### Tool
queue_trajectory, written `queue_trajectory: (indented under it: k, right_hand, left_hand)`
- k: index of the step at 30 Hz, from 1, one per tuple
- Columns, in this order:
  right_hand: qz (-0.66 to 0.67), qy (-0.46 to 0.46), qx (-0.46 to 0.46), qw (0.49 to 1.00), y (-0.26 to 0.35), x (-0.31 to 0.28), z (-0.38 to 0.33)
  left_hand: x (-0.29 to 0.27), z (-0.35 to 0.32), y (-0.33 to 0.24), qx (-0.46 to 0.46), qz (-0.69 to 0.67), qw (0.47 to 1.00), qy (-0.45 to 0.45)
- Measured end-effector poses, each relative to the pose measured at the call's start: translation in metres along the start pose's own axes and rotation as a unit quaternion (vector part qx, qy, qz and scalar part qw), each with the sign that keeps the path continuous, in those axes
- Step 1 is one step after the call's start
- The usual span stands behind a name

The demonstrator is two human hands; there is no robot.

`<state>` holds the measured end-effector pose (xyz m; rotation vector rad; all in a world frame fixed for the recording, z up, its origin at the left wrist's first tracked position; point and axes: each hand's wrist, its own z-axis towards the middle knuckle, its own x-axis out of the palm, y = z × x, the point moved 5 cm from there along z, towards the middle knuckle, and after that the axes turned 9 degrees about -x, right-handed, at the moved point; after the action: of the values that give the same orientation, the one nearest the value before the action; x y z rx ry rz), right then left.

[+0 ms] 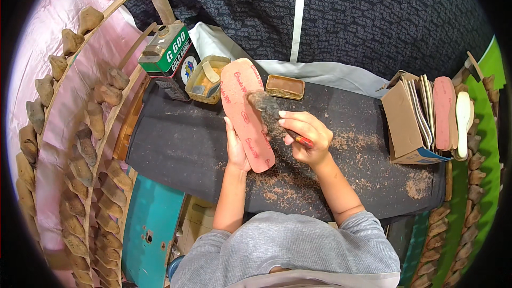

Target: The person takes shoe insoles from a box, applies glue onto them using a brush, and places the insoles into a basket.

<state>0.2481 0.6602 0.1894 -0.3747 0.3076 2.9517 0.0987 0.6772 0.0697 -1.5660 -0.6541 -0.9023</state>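
Note:
My left hand (236, 146) grips the lower left edge of a long pink shoe insole (240, 109) with red print, tilted above the dark table. My right hand (309, 136) is closed round a tool with a red and black handle (303, 140). A dark grey, fuzzy clump (265, 105) at the tool's far end lies over the insole's right edge, seemingly touching it. The clump hides the tool's tip, so its exact kind cannot be told. Beyond the insole sit a shallow tin of brown material (286, 86) and an open tub with a pale spatula (205, 82).
Brown shavings (288, 186) litter the dark tabletop (176, 144). A green and black metal can (169, 61) stands at the back left. On the right, a cardboard box (397, 122) holds several soles. Racks of wooden shoe lasts (85, 146) flank both sides.

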Motion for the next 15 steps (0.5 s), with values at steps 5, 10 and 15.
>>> queue_trajectory:
  k: [5, 10, 15]
  right_hand:
    - [0.024, 0.044, -0.036, 0.998, 0.005, 0.015, -0.012]
    - [0.054, 0.079, -0.02, 0.995, 0.02, 0.016, -0.024]
    - [0.086, 0.084, -0.006, 0.993, 0.023, 0.006, -0.022]
  left_hand:
    - [0.015, -0.001, -0.011, 0.049, -0.036, 0.995, -0.081]
    - [-0.011, 0.008, -0.019, 0.04, -0.013, 0.997, -0.06]
    - [-0.017, 0.008, -0.013, 0.027, -0.022, 0.999, 0.003]
